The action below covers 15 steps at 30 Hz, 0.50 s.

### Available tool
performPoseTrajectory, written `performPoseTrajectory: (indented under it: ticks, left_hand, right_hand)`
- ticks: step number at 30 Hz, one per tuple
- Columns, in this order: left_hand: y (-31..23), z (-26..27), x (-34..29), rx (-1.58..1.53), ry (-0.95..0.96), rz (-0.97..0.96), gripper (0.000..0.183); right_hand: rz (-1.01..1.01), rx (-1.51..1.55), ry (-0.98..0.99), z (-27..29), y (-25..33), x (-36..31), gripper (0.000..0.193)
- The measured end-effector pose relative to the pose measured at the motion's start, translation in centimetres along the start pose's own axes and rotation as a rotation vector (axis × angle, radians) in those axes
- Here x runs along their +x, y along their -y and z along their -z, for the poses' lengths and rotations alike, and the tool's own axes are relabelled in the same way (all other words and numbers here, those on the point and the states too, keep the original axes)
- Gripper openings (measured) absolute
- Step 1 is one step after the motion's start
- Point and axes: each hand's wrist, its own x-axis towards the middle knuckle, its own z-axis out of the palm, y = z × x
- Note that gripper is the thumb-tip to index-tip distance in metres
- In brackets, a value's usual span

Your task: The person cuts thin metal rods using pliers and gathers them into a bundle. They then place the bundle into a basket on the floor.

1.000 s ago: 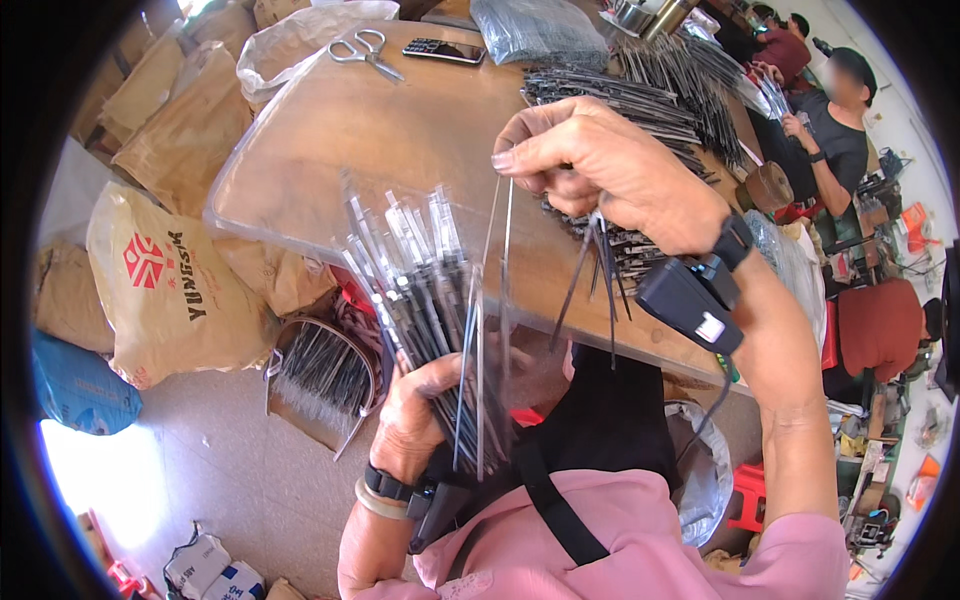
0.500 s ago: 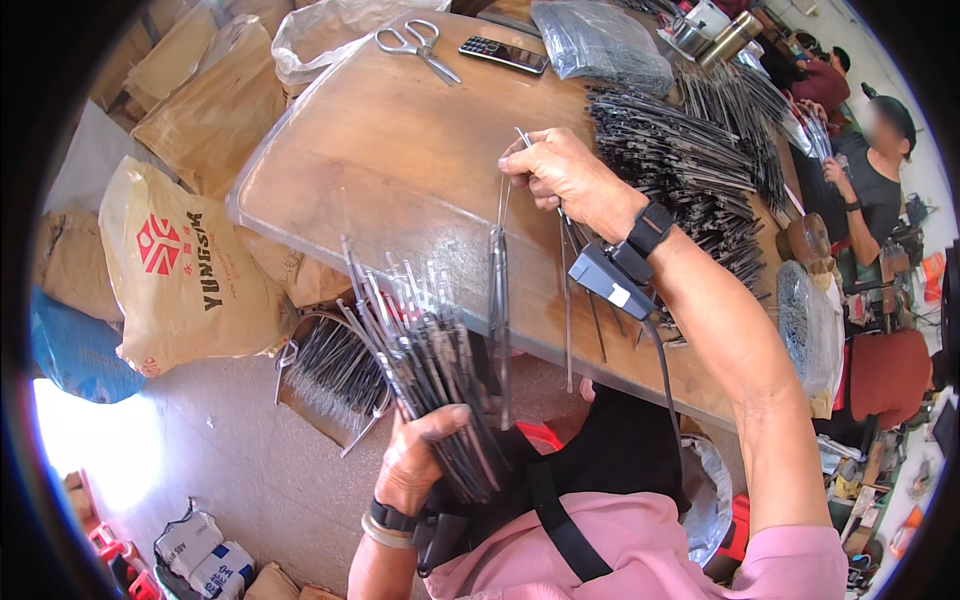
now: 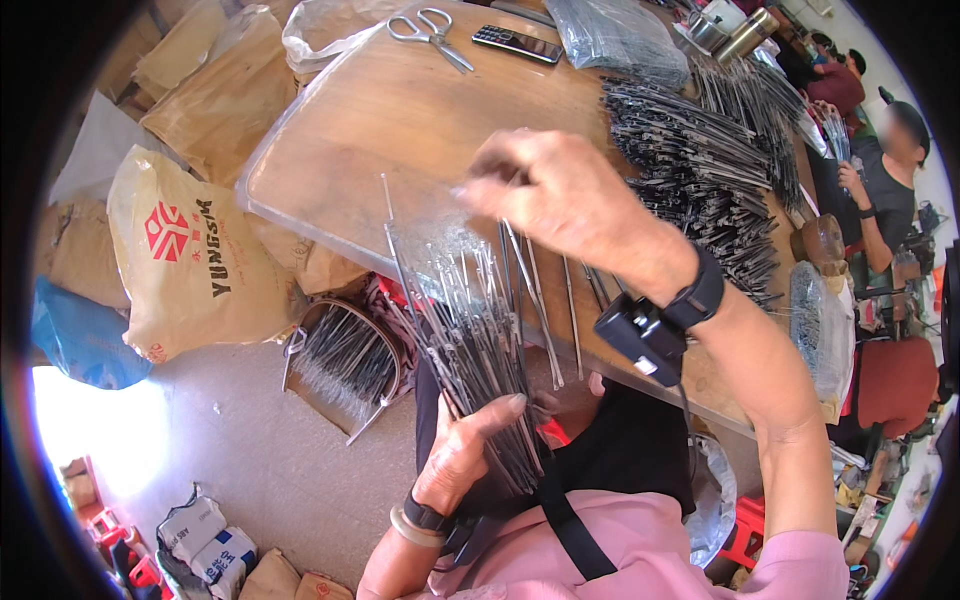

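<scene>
- Two hands, bare, nr the body: L hand (image 3: 465,450) low over the lap, R hand (image 3: 560,190) higher, above the counter (image 3: 390,125).
- L fingers: wrapped round a bundle (image 3: 475,345) of thin dark strips w/ paler tips, thumb laid across. Bundle is tilted, off the counter, upper ends splayed twd its near edge.
- R fingers: curled, clamped on a few loose strips (image 3: 546,335) hanging below the palm; fingertips blurred, so can't tell if they pinch anything.
- Step in hand (judged): handling strips btwn bundle & R hand, L hand acting as holder. Adding vs. drawing out: can't tell.
- Next move (judged) calls for a steady L grip plus a light, precise R pinch at the tips; splayed ends cross & could snag, & the hanging strips need keeping clear of the bundle.
- Mid-distance, R side of counter: strip pile (image 3: 700,180), many dark strips, roughly aligned.
- Far side of counter, L to R: scissors (image 3: 438,40), keypad phone (image 3: 516,43), clear bag (image 3: 615,42), metal flask (image 3: 748,36).
- Farther R: co-worker (image 3: 893,205) in dark top, holding up a similar-looking bunch (image 3: 834,132).
</scene>
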Motion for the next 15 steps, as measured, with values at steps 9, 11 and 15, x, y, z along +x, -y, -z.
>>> performPoseTrajectory:
  ticks: [9,11,15]
  left_hand:
    - [0.9,0.0,-0.5,0.206,0.053,-0.021,0.046]
    - [1.1,-0.2,-0.5,0.237,0.080,-0.032,0.047]
    - [2.1,1.0,-0.9,0.154,0.076,-0.031,0.048]
  right_hand:
    - [-0.146,0.581,0.172,-3.6,1.4,-0.1,0.036]
    - [-0.083,0.793,-0.095,-2.5,1.9,0.4,0.032]
    - [-0.054,0.496,-0.279,5.5,1.3,0.0,0.033]
